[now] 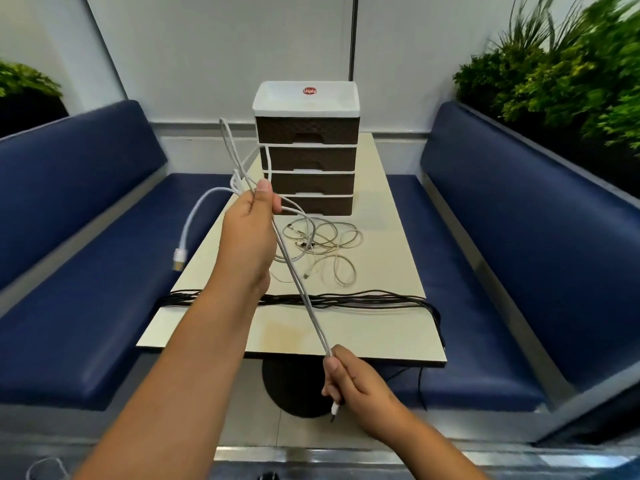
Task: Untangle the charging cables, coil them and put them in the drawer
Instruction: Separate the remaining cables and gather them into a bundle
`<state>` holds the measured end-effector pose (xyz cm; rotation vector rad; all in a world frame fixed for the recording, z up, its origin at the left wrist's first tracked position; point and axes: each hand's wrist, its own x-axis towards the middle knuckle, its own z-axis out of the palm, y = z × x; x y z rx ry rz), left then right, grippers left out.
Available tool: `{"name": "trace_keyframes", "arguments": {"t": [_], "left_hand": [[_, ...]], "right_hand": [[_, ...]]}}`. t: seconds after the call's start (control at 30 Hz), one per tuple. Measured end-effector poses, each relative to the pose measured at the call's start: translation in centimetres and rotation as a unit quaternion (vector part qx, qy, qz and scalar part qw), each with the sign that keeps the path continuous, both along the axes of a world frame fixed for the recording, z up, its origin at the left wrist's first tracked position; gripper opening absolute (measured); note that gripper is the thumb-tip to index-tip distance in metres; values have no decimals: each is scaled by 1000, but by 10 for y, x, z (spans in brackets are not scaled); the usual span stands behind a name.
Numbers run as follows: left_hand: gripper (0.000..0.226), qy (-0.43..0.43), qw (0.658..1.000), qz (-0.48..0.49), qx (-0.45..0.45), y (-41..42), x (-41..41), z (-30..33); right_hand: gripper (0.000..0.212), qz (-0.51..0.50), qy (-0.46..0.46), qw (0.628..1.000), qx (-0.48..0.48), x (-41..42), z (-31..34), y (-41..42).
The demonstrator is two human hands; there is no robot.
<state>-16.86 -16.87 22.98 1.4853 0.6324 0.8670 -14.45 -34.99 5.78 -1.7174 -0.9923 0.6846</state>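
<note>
Evidently the white charging cable (298,282) is being drawn taut to work it free: the left hand (251,223) is raised over the cream table (381,327), fingers curled round a bunch of its loops, while the right hand (356,386) at the near edge pinches the other end, the plug poking out below its fingers. A slack length with a USB plug (179,258) hangs left of the raised hand. The cord looks smooth, round and pliant. A loose tangle of pale thin cables (322,251) lies mid-table, and a long black cable bundle (346,300) stretches straight across nearer, drooping over the right edge. At the far end stands a four-drawer plastic cabinet (306,147), brown woven-texture fronts, white frame, all drawers closed.
</note>
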Motion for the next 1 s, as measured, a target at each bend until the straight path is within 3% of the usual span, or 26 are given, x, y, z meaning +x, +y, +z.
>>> {"name": "trace_keyframes", "arguments": {"t": [0.13,0.3,0.47,0.57,0.67,0.73,0.9,1.0], "left_hand": [[41,-8,1000,-5,-14,3,1,-5],[41,-29,999,-5,28,6,-1,13],[41,-59,997,-8,40,2,0,29],[41,32,989,-84,117,-8,-11,24],[42,170,943,-206,197,-7,-30,24],[34,206,916,-254,232,-6,-43,28],[41,142,923,-260,245,12,-69,49],[30,33,937,-262,227,24,-77,60]], "right_hand": [[30,17,-39,999,-33,6,5,8],[34,12,22,999,28,13,18,15],[33,5,-81,997,6,8,6,17],[35,17,-102,993,-50,11,-4,13],[35,27,10,997,-77,13,-20,-5],[33,33,64,993,-95,10,-27,-20],[25,85,110,977,-158,9,-17,-37],[25,110,120,964,-211,9,-16,-39]]}}
